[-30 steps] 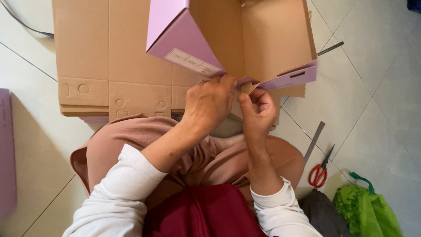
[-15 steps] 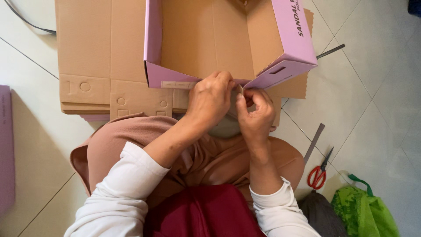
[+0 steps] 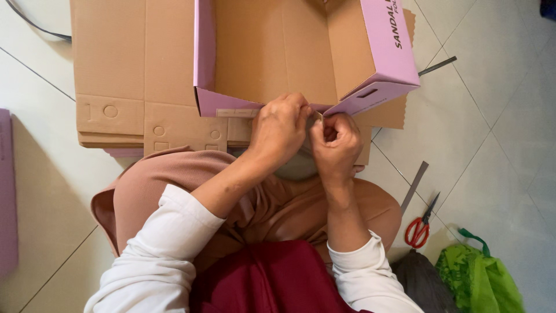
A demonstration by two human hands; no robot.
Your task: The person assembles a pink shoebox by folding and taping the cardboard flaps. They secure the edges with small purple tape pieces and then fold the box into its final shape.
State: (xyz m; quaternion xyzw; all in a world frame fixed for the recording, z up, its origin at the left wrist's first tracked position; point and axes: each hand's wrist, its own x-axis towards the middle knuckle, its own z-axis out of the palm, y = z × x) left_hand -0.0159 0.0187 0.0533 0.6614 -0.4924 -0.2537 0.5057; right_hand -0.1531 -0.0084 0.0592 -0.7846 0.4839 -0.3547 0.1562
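— Head view, nearest first: what did the hands have?
— Left hand (image 3: 281,124) and right hand (image 3: 335,145) were pinched shut on the near edge of the lilac box (image 3: 272,55), over the lap.
— What had changed?
— A second before, the box was tipped on its corner; now it sat level, open side up, brown inside.
— Beyond?
— Flat cardboard sheets (image 3: 116,69) underneath; red scissors (image 3: 420,226) and a green bag (image 3: 478,278) to the right.

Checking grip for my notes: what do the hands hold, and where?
Both the left hand and right hand pinch the near bottom edge of the pink cardboard box, by its front corner.
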